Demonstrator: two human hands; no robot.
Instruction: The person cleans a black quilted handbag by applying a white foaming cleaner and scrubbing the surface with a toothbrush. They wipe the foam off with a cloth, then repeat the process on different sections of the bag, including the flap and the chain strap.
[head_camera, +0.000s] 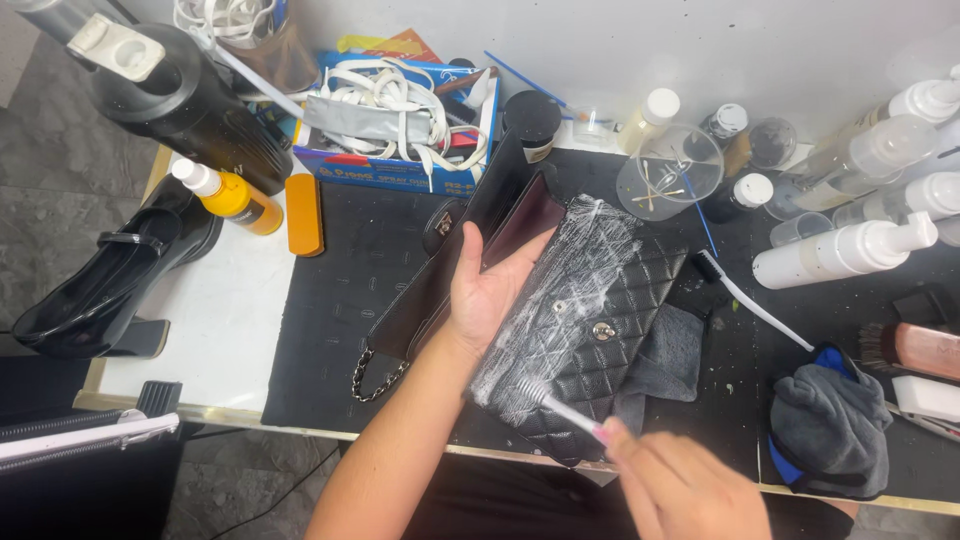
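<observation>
The light is bright and even, falling from overhead, and it washes the white wall (620, 40) along the top of the frame nearly flat. Shadows are short and soft, tucked close under things at the middle. The black mat (340, 290) soaks up light and stays matt, while the foam-streaked quilted bag (590, 310) at centre gives small white glints. At the left edge the glossy black shoe (100, 290) shows long pale highlights. The right hand (690, 485) at the bottom edge is smeared by motion blur. Straight lines bow slightly toward the corners, and the pump bottles (850, 245) at upper right look overexposed.
</observation>
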